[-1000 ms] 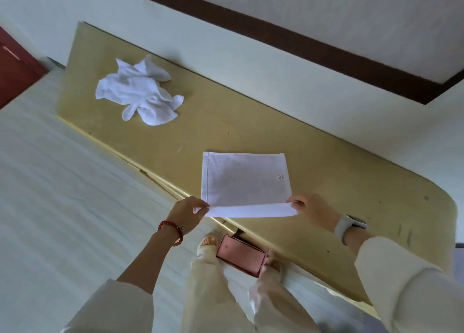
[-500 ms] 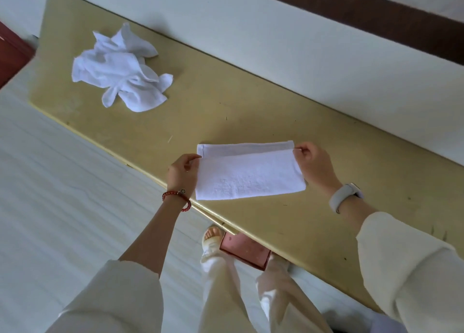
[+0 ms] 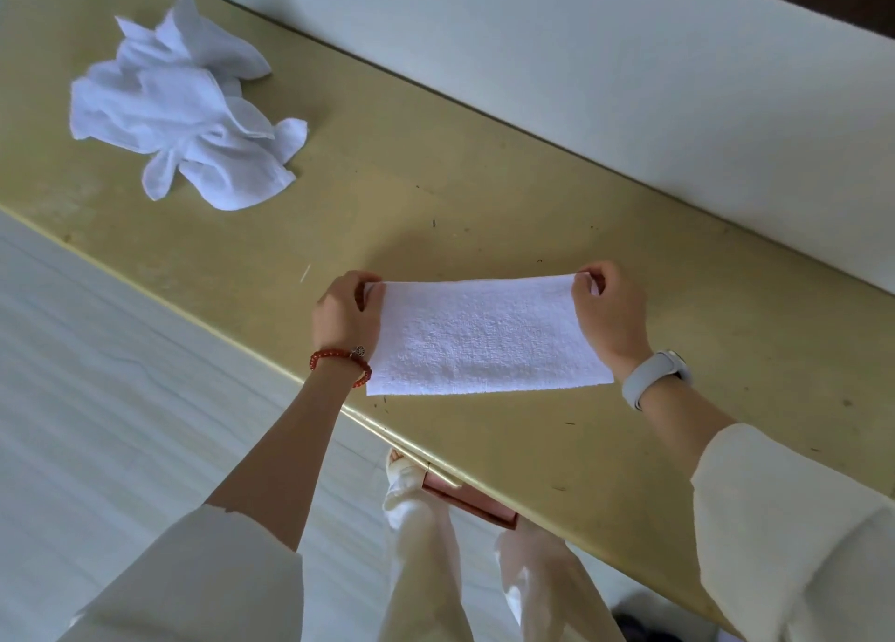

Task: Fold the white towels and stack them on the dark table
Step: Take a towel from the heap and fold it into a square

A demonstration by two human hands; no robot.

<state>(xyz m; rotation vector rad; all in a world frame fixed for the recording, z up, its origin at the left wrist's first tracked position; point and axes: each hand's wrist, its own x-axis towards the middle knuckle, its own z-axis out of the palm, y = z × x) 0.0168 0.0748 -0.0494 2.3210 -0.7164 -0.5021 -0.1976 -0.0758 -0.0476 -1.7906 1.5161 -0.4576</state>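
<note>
Towel [image 3: 484, 334] now folded in half | both hands pinching corners

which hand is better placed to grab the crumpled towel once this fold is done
Left, probably. The crumpled towel lies far along the table on the left hand's side; the right hand pinches the folded towel's opposite end and would have to cross over.

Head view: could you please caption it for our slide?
Both hands, left and right, pinch a half-folded white towel over the table; crumpled towels wait.
</note>
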